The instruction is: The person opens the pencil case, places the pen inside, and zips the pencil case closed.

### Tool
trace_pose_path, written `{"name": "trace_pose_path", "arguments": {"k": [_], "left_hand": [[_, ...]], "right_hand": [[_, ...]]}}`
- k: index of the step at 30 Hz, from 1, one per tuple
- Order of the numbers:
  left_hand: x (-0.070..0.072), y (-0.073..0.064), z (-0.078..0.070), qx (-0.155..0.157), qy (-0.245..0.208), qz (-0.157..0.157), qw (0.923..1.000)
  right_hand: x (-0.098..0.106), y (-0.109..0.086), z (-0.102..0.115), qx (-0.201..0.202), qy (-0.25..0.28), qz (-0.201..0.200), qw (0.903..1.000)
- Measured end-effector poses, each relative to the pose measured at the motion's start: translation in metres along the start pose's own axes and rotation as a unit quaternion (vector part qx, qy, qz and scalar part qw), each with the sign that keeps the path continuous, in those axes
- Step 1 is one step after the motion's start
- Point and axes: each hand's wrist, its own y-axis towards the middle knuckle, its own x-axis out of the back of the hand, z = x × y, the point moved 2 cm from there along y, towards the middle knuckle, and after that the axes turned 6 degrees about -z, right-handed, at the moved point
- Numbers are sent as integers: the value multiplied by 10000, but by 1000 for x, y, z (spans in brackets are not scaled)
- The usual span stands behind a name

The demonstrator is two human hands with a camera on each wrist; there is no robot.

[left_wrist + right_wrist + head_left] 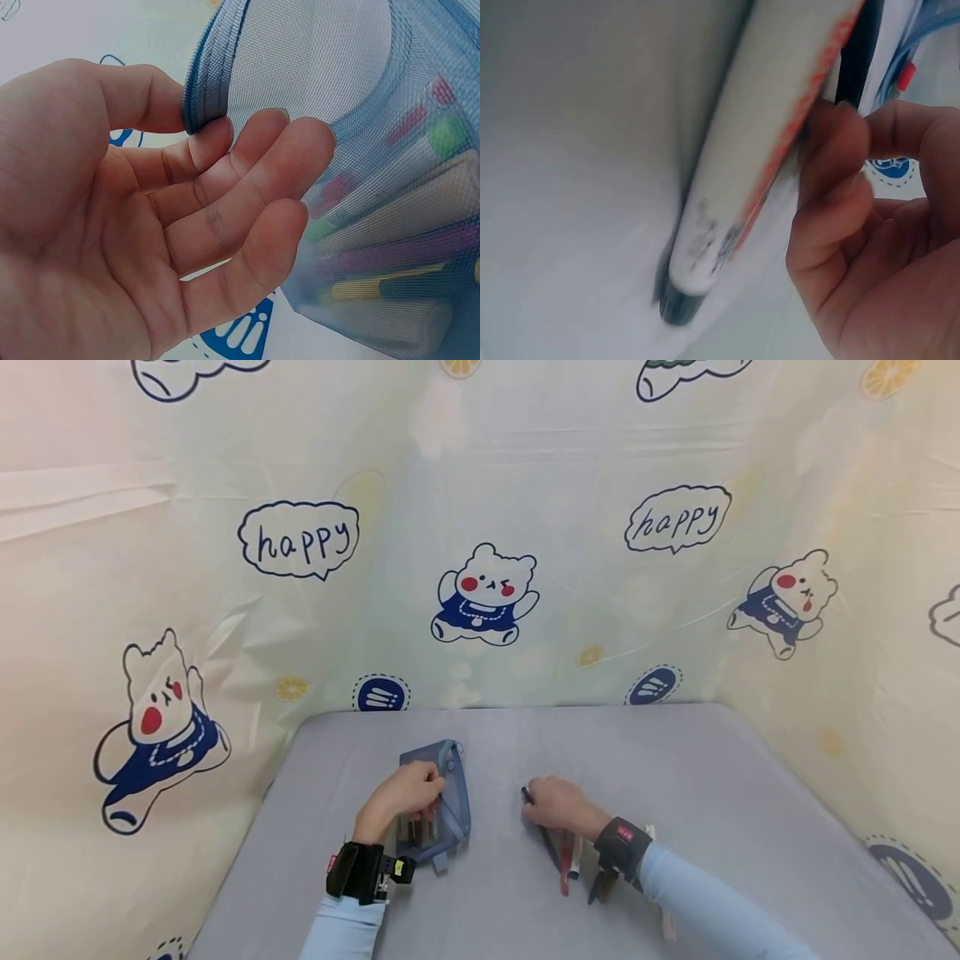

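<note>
Note blue mesh pencil pouch (454, 817), clamped at its zippered edge by left hand (407, 789), at nine o'clock from right hand (557, 803) with dark pen (550, 847) pinched in its fingers. See purple pen (420, 246) and green-ended pen (401, 169) through mesh only in left wrist view. Trace grey tabletop (495, 902), with room between hands, to far edge at twelve o'clock. Find red pen (565, 864) crowding right hand at six o'clock.

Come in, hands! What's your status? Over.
Left grip pinching blue pouch edge. Right grip pinching dark pen. Pens inside pouch. Red pen lying close by.
</note>
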Motion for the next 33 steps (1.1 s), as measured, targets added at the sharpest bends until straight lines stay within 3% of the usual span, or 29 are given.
{"name": "trace_pose_path", "arguments": {"k": [12,23,33], "left_hand": [[0,2,0,-37,-40,8,10000],[0,-1,0,-33,-86,-20,10000],[1,-2,2,7,-136,-25,9999]], "right_hand": [[18,11,8,-12,1265,28,9920],[26,19,19,-70,1521,-16,9883],[23,26,28,137,1783,-24,9839]]}}
